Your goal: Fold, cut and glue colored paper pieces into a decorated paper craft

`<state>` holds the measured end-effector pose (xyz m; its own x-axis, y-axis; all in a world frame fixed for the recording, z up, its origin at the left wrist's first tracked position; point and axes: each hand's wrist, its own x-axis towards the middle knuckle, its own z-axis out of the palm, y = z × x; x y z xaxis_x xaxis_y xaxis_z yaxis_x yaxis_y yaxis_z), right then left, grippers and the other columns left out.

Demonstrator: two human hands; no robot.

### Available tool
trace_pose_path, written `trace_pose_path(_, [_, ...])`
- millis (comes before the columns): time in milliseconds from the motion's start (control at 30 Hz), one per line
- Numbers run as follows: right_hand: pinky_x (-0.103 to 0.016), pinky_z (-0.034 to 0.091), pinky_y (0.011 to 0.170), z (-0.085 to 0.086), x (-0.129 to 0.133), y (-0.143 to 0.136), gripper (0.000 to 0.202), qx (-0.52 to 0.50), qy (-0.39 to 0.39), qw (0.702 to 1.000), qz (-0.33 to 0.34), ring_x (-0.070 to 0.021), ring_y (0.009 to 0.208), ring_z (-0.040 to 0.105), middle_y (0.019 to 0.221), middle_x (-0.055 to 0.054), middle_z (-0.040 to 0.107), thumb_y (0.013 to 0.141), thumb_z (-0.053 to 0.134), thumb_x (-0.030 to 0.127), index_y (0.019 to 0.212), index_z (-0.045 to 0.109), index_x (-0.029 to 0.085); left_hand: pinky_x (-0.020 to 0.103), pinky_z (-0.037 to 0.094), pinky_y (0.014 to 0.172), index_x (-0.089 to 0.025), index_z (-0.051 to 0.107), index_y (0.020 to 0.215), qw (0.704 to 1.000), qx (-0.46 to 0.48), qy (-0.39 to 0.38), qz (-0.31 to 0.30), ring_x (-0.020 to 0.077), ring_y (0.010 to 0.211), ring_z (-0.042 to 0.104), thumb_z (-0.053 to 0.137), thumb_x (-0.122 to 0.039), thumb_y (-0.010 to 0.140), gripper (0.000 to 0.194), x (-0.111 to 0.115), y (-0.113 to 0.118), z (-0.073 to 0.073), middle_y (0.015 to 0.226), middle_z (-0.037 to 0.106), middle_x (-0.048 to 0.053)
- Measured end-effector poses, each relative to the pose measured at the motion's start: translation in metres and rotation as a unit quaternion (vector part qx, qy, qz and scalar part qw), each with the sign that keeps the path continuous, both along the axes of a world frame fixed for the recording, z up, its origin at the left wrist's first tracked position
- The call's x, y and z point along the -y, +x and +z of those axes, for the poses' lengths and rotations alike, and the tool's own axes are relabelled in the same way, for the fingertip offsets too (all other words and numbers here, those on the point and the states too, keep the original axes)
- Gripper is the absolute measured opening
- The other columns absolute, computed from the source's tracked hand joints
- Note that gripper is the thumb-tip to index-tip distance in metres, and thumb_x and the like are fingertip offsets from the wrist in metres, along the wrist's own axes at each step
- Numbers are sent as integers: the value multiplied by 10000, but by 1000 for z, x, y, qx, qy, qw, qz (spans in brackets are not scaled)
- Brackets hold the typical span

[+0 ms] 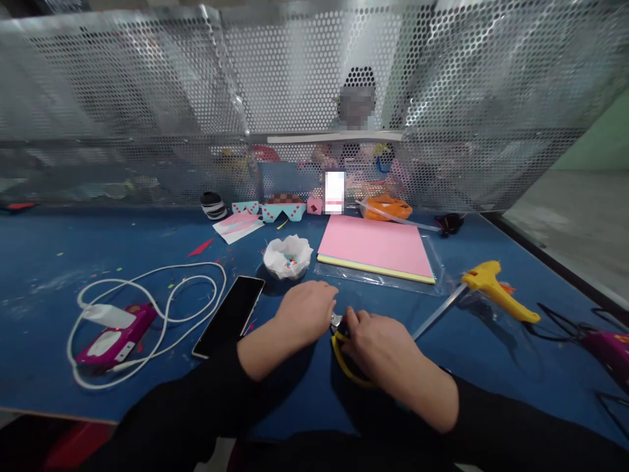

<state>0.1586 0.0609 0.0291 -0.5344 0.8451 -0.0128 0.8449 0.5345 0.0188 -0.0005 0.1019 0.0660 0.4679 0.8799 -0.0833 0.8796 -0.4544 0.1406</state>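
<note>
My right hand [376, 344] is wrapped round a pair of scissors [338, 347] with yellow-edged handles, just above the blue table. Its short metal blade part shows between my two hands. My left hand [308, 311] is closed at the blade end, fingertips turned toward my right hand; whatever it pinches is hidden behind the fingers. Beyond my left hand stands a crumpled white paper bowl [288, 255] with small coloured bits inside. A stack of pink and yellow paper sheets [376, 248] lies past my right hand on a clear plastic sleeve.
Left of my hands lie a black phone [230, 316] and a purple power strip [118, 335] with a looped white cable. To the right rests a yellow glue gun [498, 292]. Blue paper glasses [283, 212] and an orange bag [387, 207] stand before a perforated metal screen [304, 78].
</note>
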Motion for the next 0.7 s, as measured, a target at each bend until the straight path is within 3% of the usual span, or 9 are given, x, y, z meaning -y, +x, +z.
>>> trace_pose_path(100, [-322,435,510,15,-8,10,178,13,-3,1000,7,-257,664,706,792,-119,728,858,635,280,957,697,145,443,533,914,-177,641,1153,1000,0,11,-1,227,1044,649,572,-280,961,229,-23,9,-12,1188,668,92])
trace_pose_path(167, [-321,478,555,26,-26,22,173,23,-1,1000,-1,-252,689,709,777,-96,729,894,621,332,861,693,179,451,547,890,-181,614,1200,1000,-1,20,1,229,1043,643,600,-329,950,291,-38,18,-19,1237,633,95])
trace_pose_path(267, [-353,545,714,35,-69,39,229,43,13,998,-37,-238,823,706,880,-87,729,962,559,354,959,683,161,450,550,883,-187,603,1221,999,-2,39,4,234,1051,636,601,-336,948,310,-55,30,-30,1254,619,99])
trace_pose_path(367, [-414,563,831,30,-114,51,307,67,20,994,-80,-204,966,666,1163,-77,658,960,599,363,1195,611,166,453,549,883,-182,598,1228,998,-2,59,10,238,1054,635,605,-336,945,323,-67,37,-38,1255,617,102])
trace_pose_path(467, [-435,559,857,19,-142,56,345,88,3,993,-75,-225,1026,651,1234,-93,627,949,618,351,1240,592,167,454,549,884,-180,599,1227,997,0,80,16,239,1054,635,606,-338,944,324,-73,38,-45,1255,617,102])
trace_pose_path(700, [-439,555,870,13,-161,57,345,116,-28,992,-30,-228,1043,645,1255,-96,618,950,616,347,1247,590,173,456,546,889,-183,605,1216,996,-6,90,7,237,1055,635,603,-337,947,310,-77,34,-52,1250,621,99])
